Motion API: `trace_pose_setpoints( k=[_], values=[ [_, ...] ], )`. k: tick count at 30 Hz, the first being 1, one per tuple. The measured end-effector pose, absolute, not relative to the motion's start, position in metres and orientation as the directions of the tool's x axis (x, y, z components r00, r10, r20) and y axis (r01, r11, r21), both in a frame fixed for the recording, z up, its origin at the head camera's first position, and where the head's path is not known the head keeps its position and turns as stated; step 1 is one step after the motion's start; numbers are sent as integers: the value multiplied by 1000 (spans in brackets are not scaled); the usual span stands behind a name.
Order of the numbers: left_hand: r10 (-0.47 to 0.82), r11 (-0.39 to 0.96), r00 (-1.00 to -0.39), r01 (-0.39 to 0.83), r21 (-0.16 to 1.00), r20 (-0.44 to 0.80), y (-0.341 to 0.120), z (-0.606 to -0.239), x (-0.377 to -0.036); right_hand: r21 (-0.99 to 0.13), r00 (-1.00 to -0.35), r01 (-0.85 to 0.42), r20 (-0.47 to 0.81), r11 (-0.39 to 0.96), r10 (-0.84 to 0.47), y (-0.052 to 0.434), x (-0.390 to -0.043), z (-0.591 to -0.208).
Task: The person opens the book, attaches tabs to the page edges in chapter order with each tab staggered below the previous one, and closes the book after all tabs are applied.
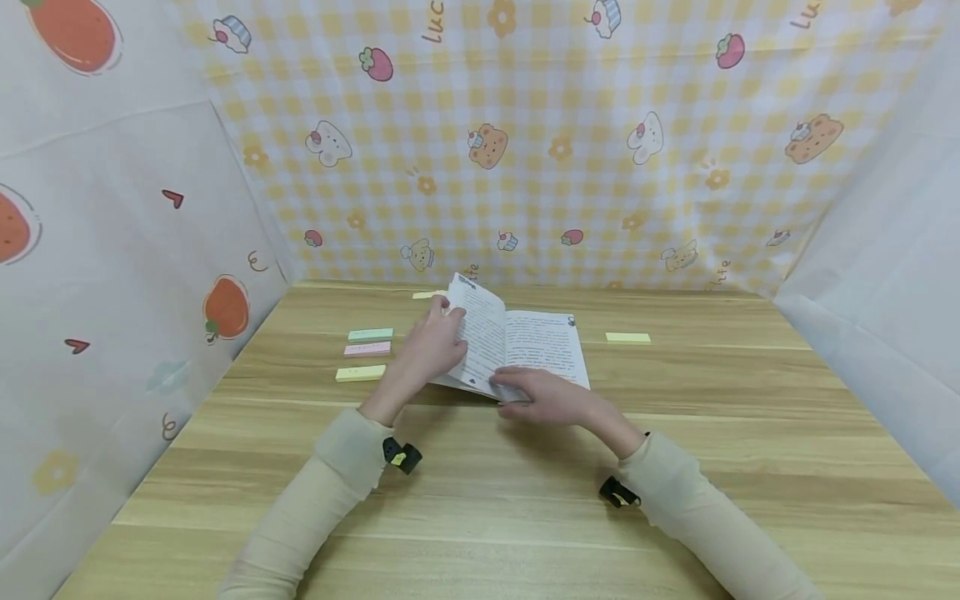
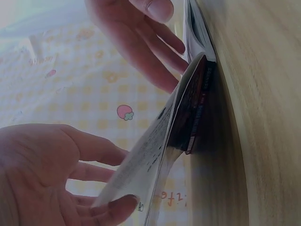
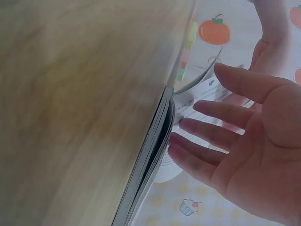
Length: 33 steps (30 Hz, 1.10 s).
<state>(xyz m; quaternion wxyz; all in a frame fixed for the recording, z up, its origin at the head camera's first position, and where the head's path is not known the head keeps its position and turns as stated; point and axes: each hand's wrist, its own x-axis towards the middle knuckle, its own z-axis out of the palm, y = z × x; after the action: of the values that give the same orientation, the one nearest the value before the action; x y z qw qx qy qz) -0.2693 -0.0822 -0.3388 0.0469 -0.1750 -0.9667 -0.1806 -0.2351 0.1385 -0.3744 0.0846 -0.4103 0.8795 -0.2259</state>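
Observation:
An open book (image 1: 547, 342) with printed text lies on the table, its left side lifted and tilted. My left hand (image 1: 431, 342) holds the outer edge of the lifted left pages. In the left wrist view those pages (image 2: 136, 165) slant up between the left hand's fingers (image 2: 124, 205), with the dark cover (image 2: 200, 108) showing beneath. My right hand (image 1: 551, 396) rests at the lower edge of the book near the fold. Seen from the right wrist, its fingers (image 3: 216, 134) are spread and loosely extended against the pages.
Left of the book lie green (image 1: 371, 334), pink (image 1: 367, 349) and yellow (image 1: 361, 373) sticky-note strips. A pale yellow strip (image 1: 429, 294) is partly hidden behind the left hand. Another yellow strip (image 1: 628, 337) lies to the right. A checked cloth (image 1: 555, 200) hangs behind the table.

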Motion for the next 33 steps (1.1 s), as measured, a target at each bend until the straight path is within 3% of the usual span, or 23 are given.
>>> trace_pose_setpoints(
  k=[5,12,19,33],
  values=[
    [342,895,-934,356,268,101,-85,-341,-272,-456,-624,-677,-61,578,-779,139,-233,-374],
    [341,917,-940,336,216,15,-87,-344,-274,-451,-623,-668,-95,592,-776,139,-231,-374],
    [339,921,-936,309,238,-98,-90,-346,-272,-450,-625,-651,-141,612,-768,139,-231,-376],
    [416,905,-858,356,233,-301,-92,-356,-276,-452,-643,-614,-189,647,-742,138,-227,-373]
  ],
)
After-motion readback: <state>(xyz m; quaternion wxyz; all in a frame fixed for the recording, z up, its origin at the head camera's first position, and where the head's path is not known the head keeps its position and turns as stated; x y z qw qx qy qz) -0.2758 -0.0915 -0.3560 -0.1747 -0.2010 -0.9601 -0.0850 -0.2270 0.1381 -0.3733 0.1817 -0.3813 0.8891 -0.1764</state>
